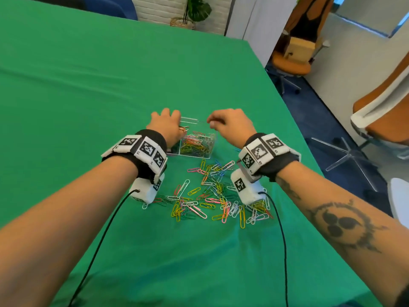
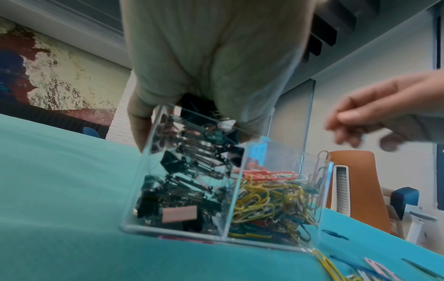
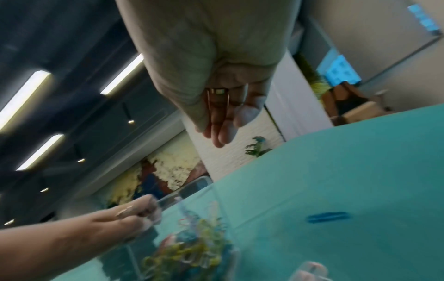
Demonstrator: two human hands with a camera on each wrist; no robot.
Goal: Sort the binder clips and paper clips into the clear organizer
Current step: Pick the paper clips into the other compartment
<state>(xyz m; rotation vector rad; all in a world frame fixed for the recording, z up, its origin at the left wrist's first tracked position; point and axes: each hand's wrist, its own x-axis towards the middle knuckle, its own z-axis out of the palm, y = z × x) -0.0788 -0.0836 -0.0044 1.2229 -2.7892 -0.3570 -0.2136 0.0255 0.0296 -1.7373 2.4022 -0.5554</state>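
The clear organizer (image 1: 209, 144) stands on the green cloth, with black binder clips (image 2: 187, 190) in its left compartment and coloured paper clips (image 2: 269, 205) in its right one. From above, my left hand (image 1: 164, 122) grips the organizer's left end, its fingers curled over the walls (image 2: 144, 136). My right hand (image 1: 211, 121) hovers over the right compartment's far corner with its fingers curled. In the right wrist view it pinches a thin metal paper clip (image 3: 217, 98). A loose pile of coloured paper clips (image 1: 212, 193) lies on the cloth in front of the organizer, between my wrists.
The green cloth (image 1: 110, 85) covers the whole table, whose right edge (image 1: 294, 120) runs diagonally. Orange chairs (image 1: 292, 60) stand beyond that edge. Black cables (image 1: 95, 251) trail from both wrist cameras. A single blue paper clip (image 3: 328, 216) lies apart, right of the organizer.
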